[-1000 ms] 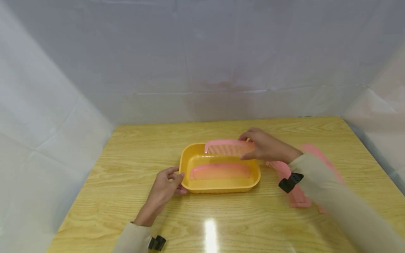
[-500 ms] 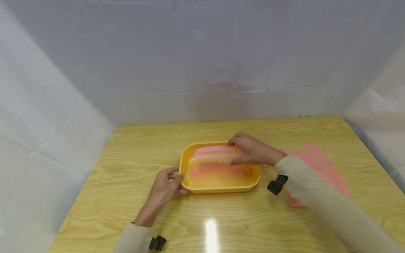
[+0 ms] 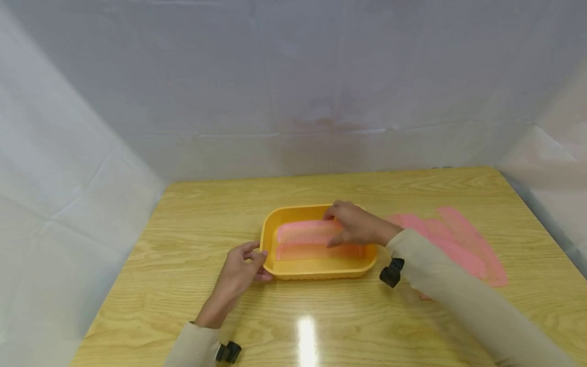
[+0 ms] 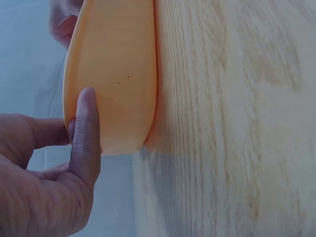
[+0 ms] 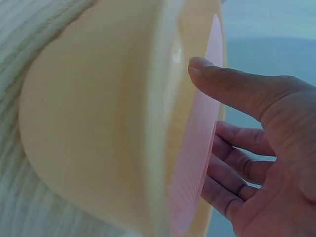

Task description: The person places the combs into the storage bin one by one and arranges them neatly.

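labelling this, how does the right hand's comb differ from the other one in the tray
The held comb is pinched by the right hand; the other comb lies in the tray, ungripped. The held comb looks paler pink, the other comb more orange. The held comb is farther back than the other comb. Both have teeth facing the near side.

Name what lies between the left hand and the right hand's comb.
The left end wall of the yellow tray, as the head view shows.

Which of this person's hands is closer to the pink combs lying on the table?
Right. The right hand, holding another comb inside the yellow tray, is left of those pink combs; the left hand grips the tray's left end, farther away.
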Available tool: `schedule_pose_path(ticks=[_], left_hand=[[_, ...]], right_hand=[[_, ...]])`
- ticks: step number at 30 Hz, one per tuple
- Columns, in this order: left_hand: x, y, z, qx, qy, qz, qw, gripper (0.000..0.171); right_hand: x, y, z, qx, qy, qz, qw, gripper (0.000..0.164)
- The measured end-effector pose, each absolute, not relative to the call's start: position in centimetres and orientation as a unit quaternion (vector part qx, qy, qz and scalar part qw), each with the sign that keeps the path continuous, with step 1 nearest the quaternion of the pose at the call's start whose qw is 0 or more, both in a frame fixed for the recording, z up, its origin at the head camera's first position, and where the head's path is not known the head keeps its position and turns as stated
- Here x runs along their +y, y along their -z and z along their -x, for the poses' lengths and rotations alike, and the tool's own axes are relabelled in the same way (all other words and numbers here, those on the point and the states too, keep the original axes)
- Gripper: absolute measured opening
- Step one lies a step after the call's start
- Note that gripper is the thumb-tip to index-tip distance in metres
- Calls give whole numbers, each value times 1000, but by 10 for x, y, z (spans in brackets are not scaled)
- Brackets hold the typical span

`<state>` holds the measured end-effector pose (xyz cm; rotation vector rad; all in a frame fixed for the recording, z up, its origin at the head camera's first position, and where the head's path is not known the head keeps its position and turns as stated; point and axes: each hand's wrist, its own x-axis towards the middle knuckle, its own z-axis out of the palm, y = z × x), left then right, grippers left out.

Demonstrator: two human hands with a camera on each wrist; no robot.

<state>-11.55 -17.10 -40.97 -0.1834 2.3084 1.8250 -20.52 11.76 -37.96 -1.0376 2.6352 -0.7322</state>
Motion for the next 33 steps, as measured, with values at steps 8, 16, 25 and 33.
schedule_pose_path(ticks=[8, 16, 25, 33], left_hand=[[-171, 411, 117, 779, -616, 63, 98, 45], [-171, 410, 116, 784, -610, 67, 98, 45], [-171, 410, 115, 784, -609, 64, 98, 45], [-171, 410, 115, 784, -609, 64, 98, 45]], right_hand=[[112, 394, 205, 900, 217, 362, 107, 57], [108, 405, 204, 899, 217, 365, 110, 55], [104, 408, 201, 904, 210, 352, 125, 56], [104, 409, 200, 906, 205, 349, 127, 55]])
